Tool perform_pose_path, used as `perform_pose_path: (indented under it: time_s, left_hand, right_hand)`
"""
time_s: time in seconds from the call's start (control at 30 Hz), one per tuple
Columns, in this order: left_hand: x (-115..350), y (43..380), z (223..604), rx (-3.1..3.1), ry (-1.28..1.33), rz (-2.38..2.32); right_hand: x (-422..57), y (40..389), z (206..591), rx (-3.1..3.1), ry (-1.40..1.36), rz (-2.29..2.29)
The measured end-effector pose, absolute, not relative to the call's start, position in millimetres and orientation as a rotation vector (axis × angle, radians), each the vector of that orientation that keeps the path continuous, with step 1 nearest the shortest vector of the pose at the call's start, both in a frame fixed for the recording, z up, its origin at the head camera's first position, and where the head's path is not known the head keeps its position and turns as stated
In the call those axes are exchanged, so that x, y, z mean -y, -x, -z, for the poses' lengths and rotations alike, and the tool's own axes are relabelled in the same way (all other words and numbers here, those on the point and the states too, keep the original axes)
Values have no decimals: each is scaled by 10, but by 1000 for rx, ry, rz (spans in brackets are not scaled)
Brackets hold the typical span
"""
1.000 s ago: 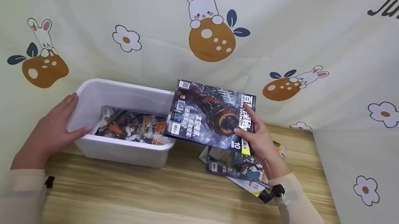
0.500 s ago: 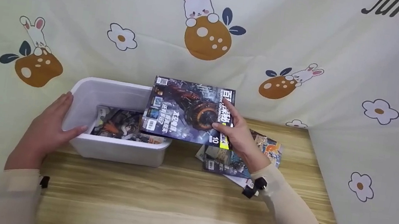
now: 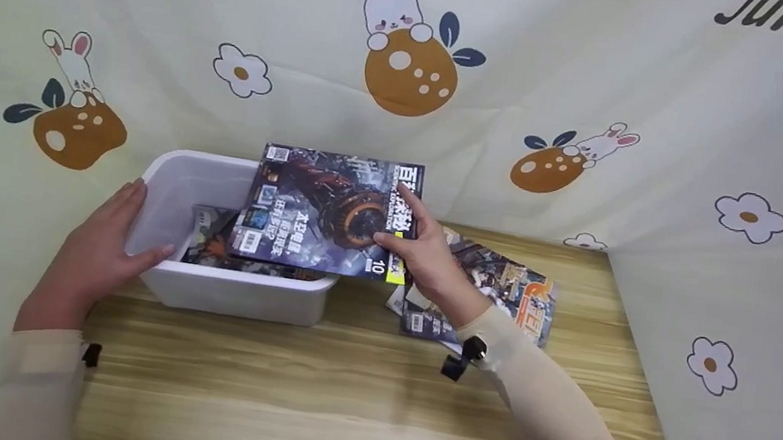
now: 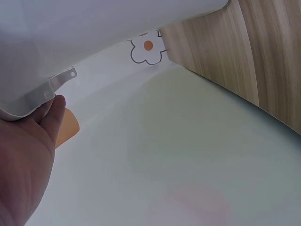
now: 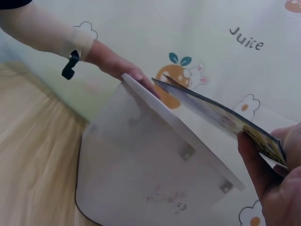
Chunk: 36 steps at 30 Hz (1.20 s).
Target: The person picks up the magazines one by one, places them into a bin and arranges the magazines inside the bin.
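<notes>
A dark magazine [image 3: 321, 211] with an orange ring on its cover is held flat by my right hand [image 3: 432, 256]. The thumb lies on the cover and other fingers go beneath, as the right wrist view of the magazine [image 5: 221, 113] shows. It hangs over the right part of a white plastic bin [image 3: 238, 294], overlapping the rim. Inside the bin lies another magazine [image 3: 206, 245], partly covered. My left hand [image 3: 88, 252] grips the bin's left rim, thumb at the front edge; in the left wrist view the fingers [image 4: 56, 110] reach under the lip.
Several magazines [image 3: 503, 288] lie in a loose pile on the wooden table [image 3: 338, 395], right of the bin and partly behind my right forearm. A pale cloth [image 3: 297, 18] with rabbits and oranges hangs behind and along both sides.
My right hand has carried the dark magazine leftward, from beside the bin to over its right part. More of the pile on the right shows. My left hand stays on the rim.
</notes>
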<state>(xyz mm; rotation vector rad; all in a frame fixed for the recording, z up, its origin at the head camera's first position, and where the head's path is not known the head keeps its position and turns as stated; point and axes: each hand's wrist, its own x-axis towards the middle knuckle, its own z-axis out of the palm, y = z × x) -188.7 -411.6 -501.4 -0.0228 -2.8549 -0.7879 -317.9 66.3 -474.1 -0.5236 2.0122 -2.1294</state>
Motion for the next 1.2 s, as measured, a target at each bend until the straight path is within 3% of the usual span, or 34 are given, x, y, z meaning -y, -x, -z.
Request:
perform_pose_path:
  time_s: [1.2]
  left_hand:
    - [4085, 1878, 5014, 2857, 24, 788]
  right_hand:
    - [265, 3052, 4658, -2146, 495, 2002]
